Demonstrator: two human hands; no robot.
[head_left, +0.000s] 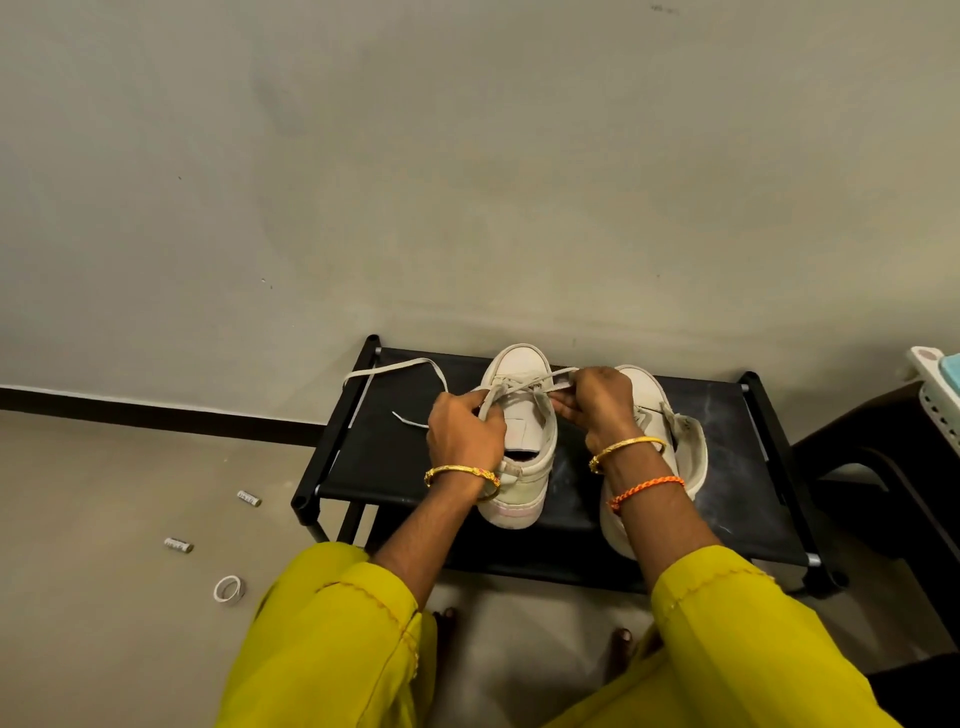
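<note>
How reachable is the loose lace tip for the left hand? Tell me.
Probably yes: the lace tip lies on the rack beside the left hand, nothing between; that hand must release the lace it pinches.

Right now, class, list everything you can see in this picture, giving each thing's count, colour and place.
shoes: 2, off-white, side by side on the rack
shoelace: 1, off-white, threaded in the shoe between the hands, loose end lying on the rack
rack: 1, black, on the floor by the wall
batteries: 2, silver, on the floor left of the rack
tape roll: 1, white, on the floor near the batteries
basket: 1, white, right edge
bangles: 2, gold, one per wrist
thread band: 1, orange, right wrist
sleeves: 2, yellow-green, forearms
left hand: grips the shoelace
right hand: pinches the shoelace
</note>
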